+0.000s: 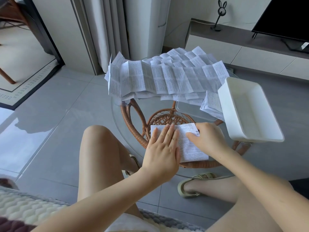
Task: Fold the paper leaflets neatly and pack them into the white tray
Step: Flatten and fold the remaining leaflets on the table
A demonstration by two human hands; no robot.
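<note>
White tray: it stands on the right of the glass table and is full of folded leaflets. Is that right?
No. The head view shows the white tray on the right of the glass table, but empty.

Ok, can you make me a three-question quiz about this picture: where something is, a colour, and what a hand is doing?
1. Where is the white tray? A) on the floor B) on the right side of the glass table C) on the TV bench
2. What colour is the table's rattan base? A) blue B) brown C) black
3. How is the left hand? A) flat on the leaflet B) in a fist C) gripping the tray
Answers: 1 B, it rests by the glass's right edge; 2 B, the woven cane is brown; 3 A, its straight fingers press the leaflet.
</note>
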